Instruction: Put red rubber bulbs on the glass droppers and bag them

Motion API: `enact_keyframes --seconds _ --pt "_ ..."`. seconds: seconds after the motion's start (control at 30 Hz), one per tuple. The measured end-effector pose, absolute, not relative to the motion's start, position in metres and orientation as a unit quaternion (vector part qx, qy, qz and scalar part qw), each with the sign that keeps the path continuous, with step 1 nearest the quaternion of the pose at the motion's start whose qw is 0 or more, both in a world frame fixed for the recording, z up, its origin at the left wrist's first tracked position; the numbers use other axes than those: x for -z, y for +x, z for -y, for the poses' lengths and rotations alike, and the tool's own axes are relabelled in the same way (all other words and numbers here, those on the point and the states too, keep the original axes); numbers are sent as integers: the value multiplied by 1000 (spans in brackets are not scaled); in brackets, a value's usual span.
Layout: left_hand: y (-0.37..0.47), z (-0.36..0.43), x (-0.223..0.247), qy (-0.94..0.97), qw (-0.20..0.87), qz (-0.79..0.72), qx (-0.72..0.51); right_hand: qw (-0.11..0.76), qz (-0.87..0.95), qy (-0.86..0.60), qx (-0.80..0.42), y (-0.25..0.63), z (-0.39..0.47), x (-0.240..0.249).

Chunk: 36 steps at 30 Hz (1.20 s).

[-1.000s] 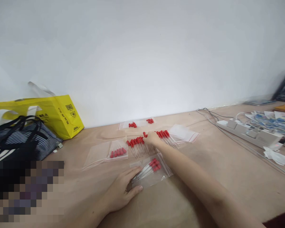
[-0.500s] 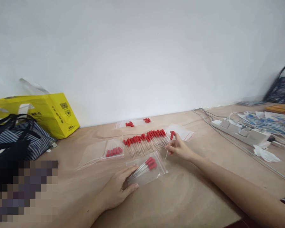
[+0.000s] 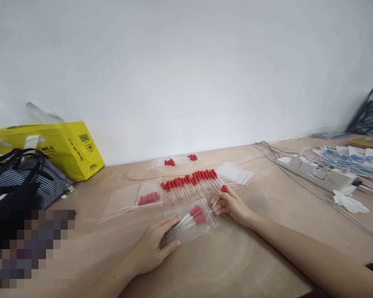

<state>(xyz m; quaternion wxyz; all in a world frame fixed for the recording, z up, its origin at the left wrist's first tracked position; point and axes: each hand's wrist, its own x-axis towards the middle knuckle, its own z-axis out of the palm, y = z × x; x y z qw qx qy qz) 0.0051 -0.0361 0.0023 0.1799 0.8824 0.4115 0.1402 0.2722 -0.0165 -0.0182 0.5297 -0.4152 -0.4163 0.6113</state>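
My right hand [image 3: 231, 205] is closed on a glass dropper with a red rubber bulb [image 3: 224, 188], its tip pointing down and left beside the mouth of a clear zip-lock bag [image 3: 186, 236]. In that bag lie several droppers with red bulbs [image 3: 196, 210]. My left hand [image 3: 158, 244] grips the bag's left end against the table, fingers on top and thumb along the near edge. Just beyond the bag, a long row of droppers [image 3: 189, 182] lies side by side, bulbs facing the wall.
Left of the row is another clear bag with red bulbs [image 3: 149, 198]. Near the wall lie more small red pieces on clear bags [image 3: 180, 160]. An unfilled bag [image 3: 234, 171] rests behind my right hand. A power strip [image 3: 317, 174] with cables stands right, a yellow bag [image 3: 77, 149] left.
My right hand has brought the dropper down and left, closer to the bag's mouth, and tilted it. My left hand and the bag have barely moved.
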Motion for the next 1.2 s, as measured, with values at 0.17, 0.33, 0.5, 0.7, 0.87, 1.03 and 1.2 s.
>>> enact_keyframes --seconds 0.17,0.33,0.5,0.7,0.87,1.03,1.2 --pt "5 36 -3 884 181 -408 -141 517 453 -425 -589 278 18 19" --pt "7 37 -6 884 178 -411 -133 509 507 -412 -560 279 18 24" --pt "8 39 -10 882 179 -415 -133 443 606 -438 -495 280 19 24" --pt "8 37 -7 883 177 -415 -129 344 683 -379 -522 284 23 16" --pt "9 37 -6 883 177 -415 -131 326 681 -368 -542 284 18 21" --pt "9 37 -7 885 177 -411 -130 338 705 -350 -516 276 15 26" --pt "9 37 -6 887 171 -409 -128 367 716 -370 -465 271 16 27"
